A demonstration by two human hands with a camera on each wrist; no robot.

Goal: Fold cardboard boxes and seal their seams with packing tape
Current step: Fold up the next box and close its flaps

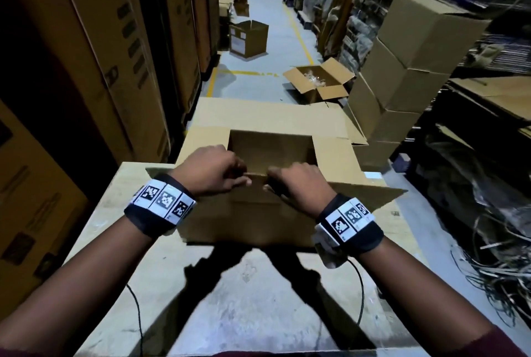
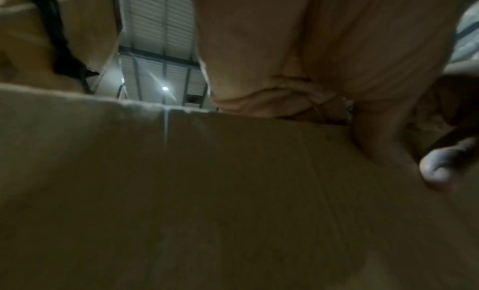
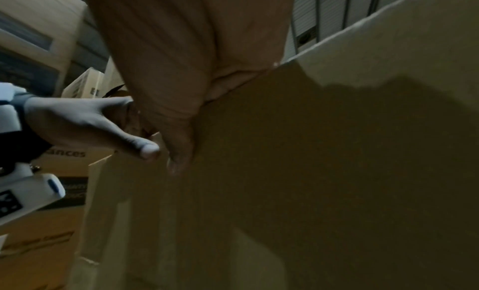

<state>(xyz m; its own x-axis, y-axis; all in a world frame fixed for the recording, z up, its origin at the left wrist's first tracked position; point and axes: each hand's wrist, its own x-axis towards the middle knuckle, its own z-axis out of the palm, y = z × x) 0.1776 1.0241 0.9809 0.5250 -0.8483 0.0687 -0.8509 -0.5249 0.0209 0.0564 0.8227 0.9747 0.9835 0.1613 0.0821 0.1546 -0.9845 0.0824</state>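
Side by side, the left hand [image 1: 219, 170] and the right hand [image 1: 298, 184] reach forward with wrists bent down, each curling its fingers over the near top edge of the cardboard box [image 1: 258, 213] and pinching it against the thumb. That plain brown box sits open-topped on a pale worktable [image 1: 115, 213], its side flaps spread outward.

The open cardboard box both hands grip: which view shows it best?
The head view: the whole cardboard box shows, flaps spread, left hand and right hand curled over its near edge. Both wrist views show only a close, dim stretch of cardboard under the gripping fingers.
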